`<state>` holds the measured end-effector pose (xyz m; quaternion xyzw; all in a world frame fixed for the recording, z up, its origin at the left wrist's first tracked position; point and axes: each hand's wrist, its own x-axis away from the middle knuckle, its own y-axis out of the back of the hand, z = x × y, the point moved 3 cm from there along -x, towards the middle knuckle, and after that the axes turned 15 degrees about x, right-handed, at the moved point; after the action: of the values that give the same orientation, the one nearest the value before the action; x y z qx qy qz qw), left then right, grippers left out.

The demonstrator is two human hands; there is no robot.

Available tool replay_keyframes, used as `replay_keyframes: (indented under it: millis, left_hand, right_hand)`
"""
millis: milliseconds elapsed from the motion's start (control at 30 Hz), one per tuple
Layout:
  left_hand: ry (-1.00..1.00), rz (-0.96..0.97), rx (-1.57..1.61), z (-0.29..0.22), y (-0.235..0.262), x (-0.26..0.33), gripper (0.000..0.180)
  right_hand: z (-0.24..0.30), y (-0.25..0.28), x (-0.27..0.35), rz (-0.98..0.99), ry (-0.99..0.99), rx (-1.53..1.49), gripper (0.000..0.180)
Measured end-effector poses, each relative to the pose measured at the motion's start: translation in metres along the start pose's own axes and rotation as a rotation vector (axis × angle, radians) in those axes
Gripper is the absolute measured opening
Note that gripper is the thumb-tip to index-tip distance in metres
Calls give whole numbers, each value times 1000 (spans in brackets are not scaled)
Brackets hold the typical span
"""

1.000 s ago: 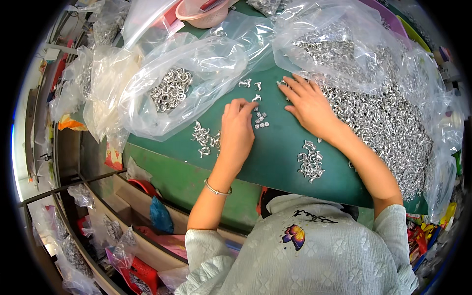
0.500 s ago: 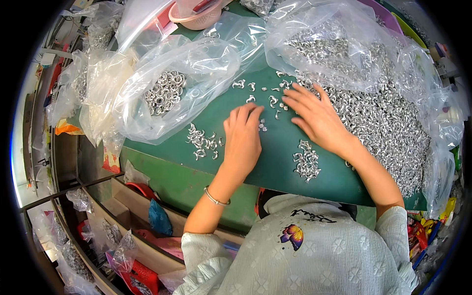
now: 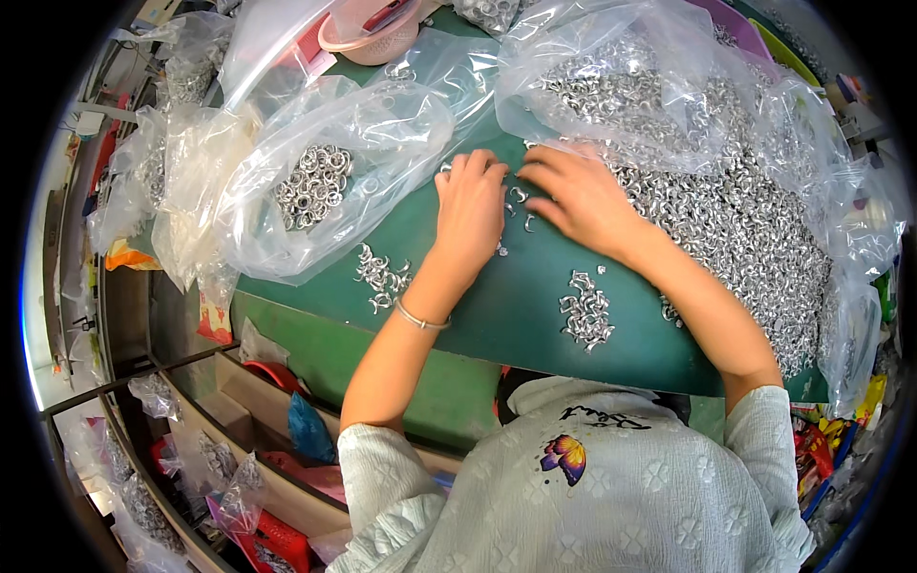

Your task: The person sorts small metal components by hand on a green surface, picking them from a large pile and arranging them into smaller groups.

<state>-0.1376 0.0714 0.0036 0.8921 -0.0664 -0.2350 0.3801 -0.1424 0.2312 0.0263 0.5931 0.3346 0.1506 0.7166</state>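
My left hand (image 3: 470,205) is over the green tabletop, fingers bent and held close together, tips down near small silver hook-shaped metal pieces. Whatever they pinch, if anything, is hidden. Facing it, my right hand (image 3: 585,199) reaches left with thumb and fingers apart, low over the same scattered pieces. A few loose hooks (image 3: 519,195) lie between the hands. One small pile of hooks (image 3: 384,277) sits left of my left wrist, and another pile (image 3: 586,312) lies nearer to me, below my right forearm.
A large heap of silver hooks (image 3: 755,229) spreads across the right of the table, partly under clear plastic (image 3: 611,57). At left, an open plastic bag (image 3: 382,143) holds metal rings (image 3: 315,186). A pink basket (image 3: 373,38) stands at the back; wooden compartments (image 3: 239,401) lie below the table's left edge.
Both hands have moved farther from me across the table; my right hand has also shifted left, nearer my left. Fewer scattered pieces show between them, as the hands cover that spot.
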Motion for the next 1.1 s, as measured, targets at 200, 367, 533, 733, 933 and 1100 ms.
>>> replay_keyframes:
  millis: [200,367,533,733,933,1100]
  left_hand:
    - [28,-79,85,-8,19,17,14]
    - [89,-71,134,-20,16,51,13]
    - [91,-77,148,-27,23,58,21]
    - [71,-27,133,-29,12,42,30]
    - [99,15,119,-28,13,29,37]
    - [119,101,294,-14,4,14,40]
  right_hand:
    - [-19,9,17,-62,-37,13,21]
    - [2,-2,22,-58,5,236,20]
    - [20,2,39,-14,74,196,22]
    - [4,5,35,-27,16,269,25]
    - [15,2,36,-30,-33,-108,26]
    - [22,-5,34,13,-12,-325,22]
